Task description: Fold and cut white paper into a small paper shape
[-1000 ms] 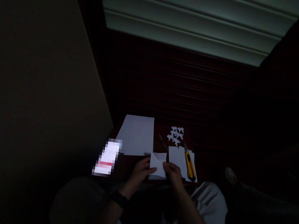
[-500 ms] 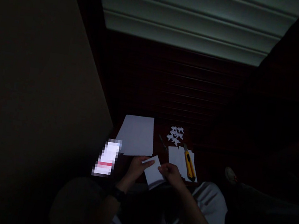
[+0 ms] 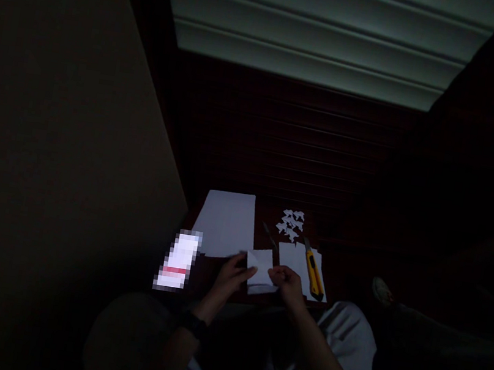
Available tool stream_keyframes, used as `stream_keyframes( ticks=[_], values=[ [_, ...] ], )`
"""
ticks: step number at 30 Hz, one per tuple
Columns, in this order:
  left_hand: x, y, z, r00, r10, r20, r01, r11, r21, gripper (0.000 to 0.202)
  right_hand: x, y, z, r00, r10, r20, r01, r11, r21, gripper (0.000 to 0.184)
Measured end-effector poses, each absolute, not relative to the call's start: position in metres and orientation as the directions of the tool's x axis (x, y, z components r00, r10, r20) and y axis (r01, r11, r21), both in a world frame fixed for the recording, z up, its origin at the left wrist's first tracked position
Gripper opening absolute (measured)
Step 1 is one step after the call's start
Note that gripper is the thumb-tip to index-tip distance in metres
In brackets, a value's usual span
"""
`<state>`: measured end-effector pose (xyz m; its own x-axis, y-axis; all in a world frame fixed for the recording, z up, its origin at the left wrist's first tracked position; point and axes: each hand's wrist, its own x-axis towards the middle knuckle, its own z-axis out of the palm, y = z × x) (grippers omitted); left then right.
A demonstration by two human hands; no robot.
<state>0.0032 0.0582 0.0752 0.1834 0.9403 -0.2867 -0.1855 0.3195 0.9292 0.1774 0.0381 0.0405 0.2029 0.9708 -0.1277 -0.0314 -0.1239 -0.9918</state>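
In a dark room I hold a small white piece of paper [image 3: 260,268] over the near edge of a small dark table [image 3: 270,216]. My left hand [image 3: 232,275] pinches its left edge, and a dark watch sits on that wrist. My right hand [image 3: 289,281] grips its lower right corner. A yellow utility knife [image 3: 313,274] lies on a white sheet [image 3: 294,258] just right of my right hand. A pile of small white paper cut-outs [image 3: 290,223] lies further back.
A larger white sheet [image 3: 227,224] lies at the table's back left. A lit phone screen [image 3: 177,260] glows at the left edge. A thin dark tool [image 3: 268,233] lies between the sheets. A wall rises on the left, a window blind [image 3: 317,28] ahead.
The small paper was turned at an angle and low toward my lap half a second ago; now both hands have lifted it back up and squared it over the table edge.
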Motion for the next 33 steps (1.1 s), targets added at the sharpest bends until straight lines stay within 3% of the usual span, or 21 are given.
stream_keyframes(
  ticks=[4, 7, 11, 16, 21, 26, 33],
  values=[
    [0.004, 0.056, 0.078, 0.293, 0.92, -0.262, -0.126, 0.308, 0.943, 0.038, 0.178, 0.039, 0.042, 0.207, 0.967, -0.15, -0.047, -0.143, -0.989, 0.035],
    [0.002, 0.057, 0.082, 0.355, 0.904, -0.24, -0.099, 0.292, 0.951, 0.034, 0.184, 0.041, 0.055, 0.109, 0.985, -0.133, -0.079, -0.125, -0.989, 0.042],
    [-0.003, 0.058, 0.086, 0.413, 0.868, -0.275, -0.063, 0.328, 0.943, 0.032, 0.195, 0.043, 0.073, -0.038, 0.987, -0.159, 0.0, -0.159, -0.987, 0.032],
    [-0.006, 0.059, 0.082, 0.383, 0.859, -0.341, -0.038, 0.384, 0.923, 0.035, 0.206, 0.044, 0.084, -0.177, 0.954, -0.241, 0.011, -0.243, -0.97, 0.033],
    [-0.009, 0.059, 0.086, 0.472, 0.836, -0.279, -0.016, 0.324, 0.946, 0.032, 0.213, 0.045, 0.09, -0.285, 0.92, -0.271, 0.03, -0.274, -0.961, 0.036],
    [-0.011, 0.059, 0.09, 0.502, 0.828, -0.249, -0.042, 0.311, 0.949, 0.033, 0.217, 0.044, 0.09, -0.262, 0.926, -0.273, -0.059, -0.297, -0.953, 0.037],
    [-0.012, 0.06, 0.088, 0.493, 0.835, -0.245, -0.103, 0.336, 0.936, 0.035, 0.226, 0.038, 0.097, -0.473, 0.822, -0.316, -0.122, -0.416, -0.901, 0.038]
  ],
)
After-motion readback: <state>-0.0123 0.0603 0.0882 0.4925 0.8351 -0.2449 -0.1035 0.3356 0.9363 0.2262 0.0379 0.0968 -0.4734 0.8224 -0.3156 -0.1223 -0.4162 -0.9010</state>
